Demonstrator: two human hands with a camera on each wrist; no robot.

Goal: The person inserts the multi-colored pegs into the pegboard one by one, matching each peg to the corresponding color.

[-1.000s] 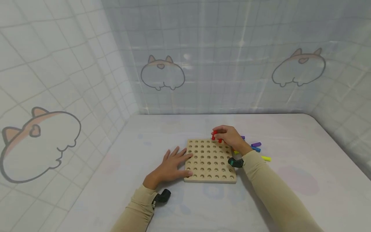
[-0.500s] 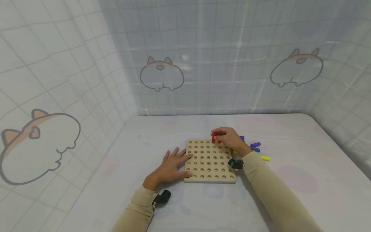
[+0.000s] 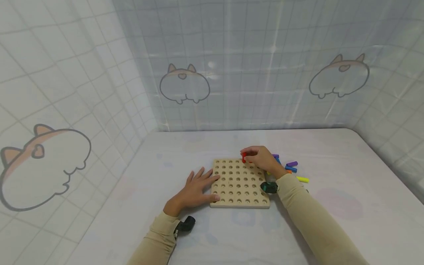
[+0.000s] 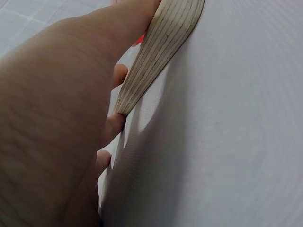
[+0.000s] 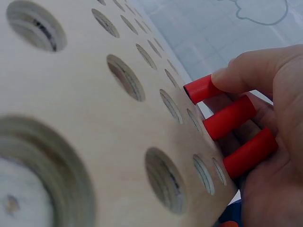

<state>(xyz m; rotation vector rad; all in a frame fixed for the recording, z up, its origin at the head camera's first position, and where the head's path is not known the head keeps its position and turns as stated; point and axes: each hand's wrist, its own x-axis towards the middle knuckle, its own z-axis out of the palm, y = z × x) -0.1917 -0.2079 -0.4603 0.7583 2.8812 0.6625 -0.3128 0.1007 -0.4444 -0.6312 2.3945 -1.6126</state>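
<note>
A wooden pegboard (image 3: 234,187) with rows of round holes lies on the table. My left hand (image 3: 194,191) rests at its left edge, fingers spread, with thumb and index fingertip on the board. At the far edge, my right hand (image 3: 263,159) pinches a red peg (image 5: 201,89) between thumb and fingers. That peg stands upright at a back-row hole; how deep it sits I cannot tell. Beside it, a second red peg (image 5: 229,117) and a third red peg (image 5: 251,151) stand in the same row, under the curve of the right hand.
Loose pegs lie right of the board, among them a purple peg (image 3: 292,163), a blue peg (image 3: 291,169) and a yellow peg (image 3: 303,179); the right forearm partly covers this group. A tiled-pattern curtain (image 3: 238,110) rises behind the table (image 3: 185,147).
My right hand has lowered slightly, bringing the pinched red peg down to the board's back row. The left hand has stayed in place on the board.
</note>
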